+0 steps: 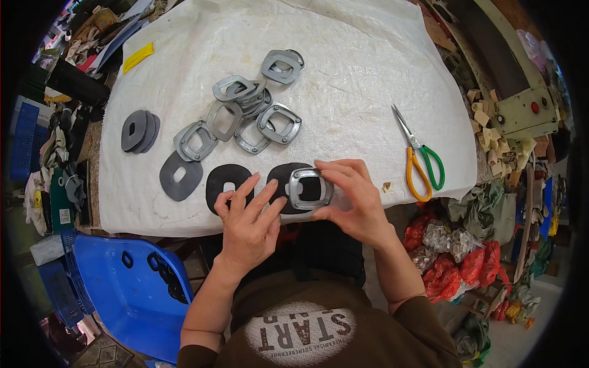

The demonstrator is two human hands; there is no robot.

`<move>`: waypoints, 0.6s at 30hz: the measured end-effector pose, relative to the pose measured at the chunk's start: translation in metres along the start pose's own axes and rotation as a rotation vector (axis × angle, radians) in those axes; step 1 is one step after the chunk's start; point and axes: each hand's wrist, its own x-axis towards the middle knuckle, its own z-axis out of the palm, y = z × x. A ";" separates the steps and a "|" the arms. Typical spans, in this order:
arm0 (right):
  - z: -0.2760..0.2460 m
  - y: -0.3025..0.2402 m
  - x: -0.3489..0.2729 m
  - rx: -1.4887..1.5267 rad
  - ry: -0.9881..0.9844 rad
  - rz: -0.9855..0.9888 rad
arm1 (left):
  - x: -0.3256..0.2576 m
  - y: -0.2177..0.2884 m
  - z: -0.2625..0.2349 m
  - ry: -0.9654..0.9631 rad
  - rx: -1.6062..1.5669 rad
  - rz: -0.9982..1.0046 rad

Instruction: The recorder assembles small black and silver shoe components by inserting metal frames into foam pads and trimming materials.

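My right hand (359,199) grips a silver metal frame (294,191) by its right side, thumb at the near edge and fingers at the far edge. The frame lies over the right part of a black rounded pad (278,178). My left hand (248,230) is open, its fingers spread between this pad and another black pad (216,182) to the left. Its fingertips reach over both pads; whether they press on them I cannot tell. A dark grey pad (184,189) with a small central hole lies farther left, partly under a metal frame (181,140).
Several silver frames (224,119) lie heaped beyond my hands. Left are stacked dark discs (144,138) and a yellow packet (138,57). Scissors (412,143) with orange and green handles rest right on the white sheet (356,80). A blue tub (129,306) holding black rings stands lower left.
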 end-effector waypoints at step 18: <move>0.023 -0.001 0.006 -0.119 -0.075 0.029 | -0.012 -0.005 0.004 0.064 -0.023 -0.008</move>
